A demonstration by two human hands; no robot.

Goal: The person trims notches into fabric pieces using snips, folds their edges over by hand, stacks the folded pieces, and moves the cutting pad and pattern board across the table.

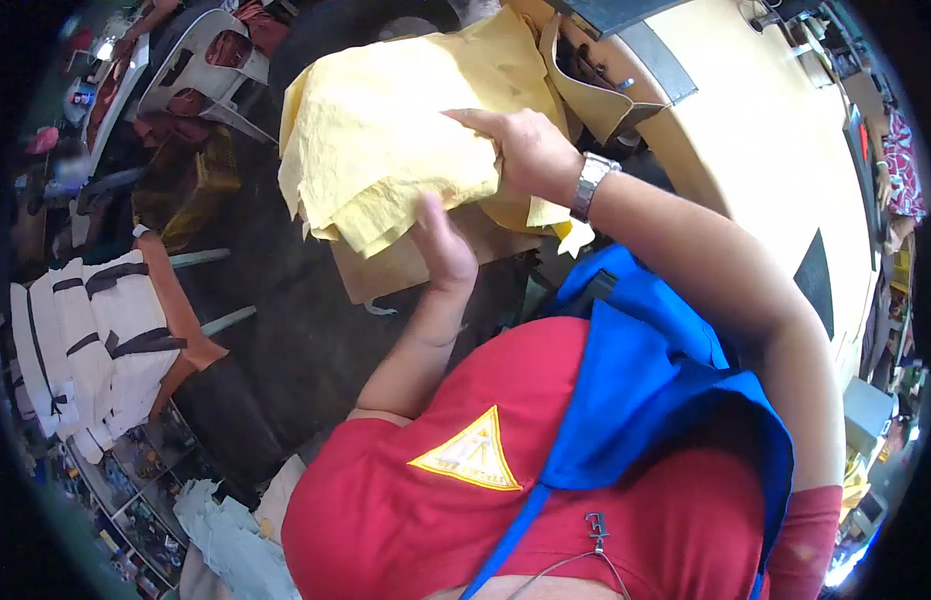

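Yellow cloth (385, 130) lies in several layers in front of me, with uneven edges. On its near edge is my left hand (445, 245); the thumb shows against the cloth and the other fingers are hidden under it. My right hand (533, 150), with a metal watch (591, 185) on the wrist, holds the right side of the cloth. Its index finger stretches over the top, while the other fingers bend at the edge, partly hidden. Below the layers, a brown flat board (380, 275) shows.
A pale curved table (775, 120) runs along the right. A tan pouch (597, 95) with things inside hangs by its edge. White bundles with black straps (110, 330) are at the left, near a white plastic chair (200, 70). Light cloth (230, 535) lies lower left.
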